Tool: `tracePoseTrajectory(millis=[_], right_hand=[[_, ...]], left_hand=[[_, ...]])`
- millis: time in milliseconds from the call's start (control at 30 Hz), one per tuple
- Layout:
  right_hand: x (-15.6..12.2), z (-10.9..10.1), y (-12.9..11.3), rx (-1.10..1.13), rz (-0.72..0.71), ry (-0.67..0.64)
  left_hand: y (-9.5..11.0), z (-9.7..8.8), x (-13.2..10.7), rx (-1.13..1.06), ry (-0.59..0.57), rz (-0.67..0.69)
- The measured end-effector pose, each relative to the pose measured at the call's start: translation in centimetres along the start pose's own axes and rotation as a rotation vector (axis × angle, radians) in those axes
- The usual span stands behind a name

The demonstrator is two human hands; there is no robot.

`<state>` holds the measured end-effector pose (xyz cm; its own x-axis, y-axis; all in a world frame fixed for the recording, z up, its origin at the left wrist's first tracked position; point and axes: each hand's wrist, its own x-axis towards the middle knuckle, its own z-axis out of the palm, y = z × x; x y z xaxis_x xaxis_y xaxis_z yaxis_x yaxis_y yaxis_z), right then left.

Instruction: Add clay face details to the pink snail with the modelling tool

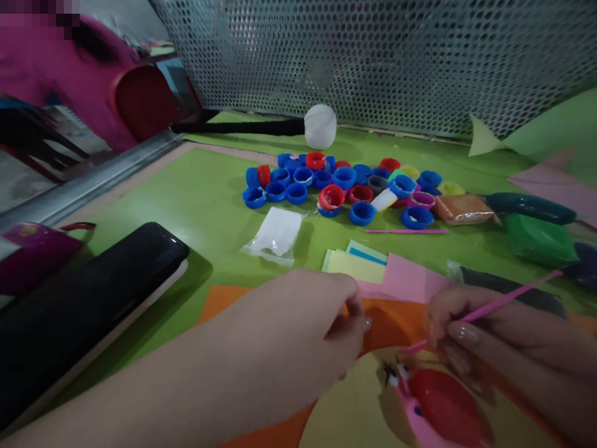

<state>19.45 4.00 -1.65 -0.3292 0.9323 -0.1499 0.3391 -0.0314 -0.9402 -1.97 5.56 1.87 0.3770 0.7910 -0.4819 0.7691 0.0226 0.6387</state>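
Note:
My right hand (471, 339) pinches a thin pink stick (508, 300), its tip pointing down at a small pink clay figure (405, 389) with a red bottle cap (445, 404) on it. The figure lies on yellow paper (345, 414) over an orange sheet (219, 298). My left hand (298, 330) hovers just left of the figure, fingers curled together in a pinch; what they hold is hidden.
A heap of blue and red bottle caps (336, 180) lies further back, with a small plastic bag (277, 233), coloured paper cards (373, 264), clay blocks (464, 208) and a second pink stick (405, 231). A black phone (93, 292) is at left. Perforated metal screen (373, 56) behind.

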Motion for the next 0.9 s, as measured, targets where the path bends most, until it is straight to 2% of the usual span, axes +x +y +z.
tracePoseTrajectory(millis=[100,200,267,367,433,533,633,733,900], right_hand=[[-0.2,0.1,0.1,0.057,-0.110,0.005],[-0.5,0.1,0.8,0.131,-0.067,0.014],[-0.6,0.1,1.3,0.216,-0.043,0.012],[-0.5,0.5,1.5,0.261,-0.062,0.003],[-0.4,0.7,1.4,0.269,-0.087,0.005],[-0.3,0.8,1.5,0.293,-0.139,0.020],[0.0,0.7,2.1,0.334,-0.181,0.037],[0.6,0.7,2.7,0.382,-0.214,0.065],[1.4,0.6,3.1,0.413,-0.227,0.094]], left_hand=[[0.4,-1.5,-0.8,0.132,0.215,0.057],[0.2,-3.2,-1.2,0.291,0.427,0.021],[-0.1,-4.1,-1.4,0.401,0.483,0.012],[-0.2,-4.8,-2.1,0.445,0.492,0.094],[0.1,-4.6,-2.7,0.468,0.429,0.175],[0.9,-3.1,-3.3,0.559,0.295,0.295],[1.4,-1.0,-3.4,0.703,0.240,0.339],[1.4,0.4,-3.1,0.814,0.233,0.352],[1.0,0.8,-2.9,0.884,0.314,0.324]])
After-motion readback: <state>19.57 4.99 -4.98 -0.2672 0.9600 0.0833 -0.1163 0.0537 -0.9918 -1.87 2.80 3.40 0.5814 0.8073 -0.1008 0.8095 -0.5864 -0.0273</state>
